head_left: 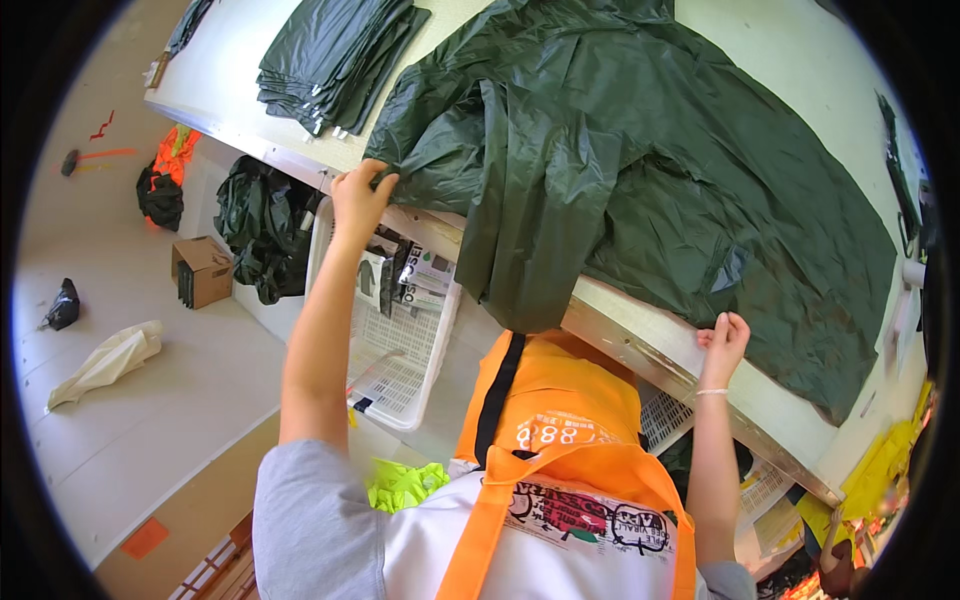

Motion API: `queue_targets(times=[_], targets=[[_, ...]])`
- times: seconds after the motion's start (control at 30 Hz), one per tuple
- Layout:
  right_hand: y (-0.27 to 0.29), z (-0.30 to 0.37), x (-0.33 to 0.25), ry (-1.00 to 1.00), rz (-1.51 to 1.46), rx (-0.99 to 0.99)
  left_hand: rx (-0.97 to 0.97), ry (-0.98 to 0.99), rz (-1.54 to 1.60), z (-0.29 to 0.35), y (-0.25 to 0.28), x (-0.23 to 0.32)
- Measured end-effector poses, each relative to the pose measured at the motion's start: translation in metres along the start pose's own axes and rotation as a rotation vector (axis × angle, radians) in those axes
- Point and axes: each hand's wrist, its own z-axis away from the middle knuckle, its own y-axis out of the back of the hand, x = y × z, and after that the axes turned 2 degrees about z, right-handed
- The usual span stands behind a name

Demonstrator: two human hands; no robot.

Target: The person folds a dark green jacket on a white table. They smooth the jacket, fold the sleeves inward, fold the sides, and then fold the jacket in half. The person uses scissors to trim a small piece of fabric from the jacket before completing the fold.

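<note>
A dark green garment [690,150] covers much of the desk [790,30], wrinkled and partly bunched, one long fold hanging over the near edge in front of the person's orange apron [560,390]. That fold and the left forearm hide parts of a white crate [408,408], which holds printed packs [425,272] below desk level. A stack [335,60] of folded dark pieces lies on the desk just left of the garment. Below the desk's left end is a dark bundle [262,220], with a cardboard box [208,268] beside it; a pale cloth [108,362] and a small black bag [63,305] lie further left.

The left hand [362,200] has its fingertips pinched together on the garment's left edge. The right hand [725,345] is curled, fingers close together at the near edge; whether it grips the fabric I cannot tell.

The desk is off-white with a scuffed front edge. Grey floor [200,370] spreads at left; at lower right, another person's arm [830,545] shows near yellow cloth [890,445].
</note>
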Motion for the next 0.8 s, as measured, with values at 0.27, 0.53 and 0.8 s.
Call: queue_targets(times=[0.27,0.53,0.8], targets=[[-0.099,0.132,0.055,0.142,0.369,-0.82,-0.018,-0.056,-0.373,0.005,-0.029,0.029],[-0.115,0.124,-0.008,0.144,0.257,-1.069,-0.053,-0.046,-0.407,0.002,-0.029,0.03],[0.116,-0.102,-0.171,0.306,1.22,-0.473,-0.077,-0.042,-0.404,-0.001,-0.032,0.025]])
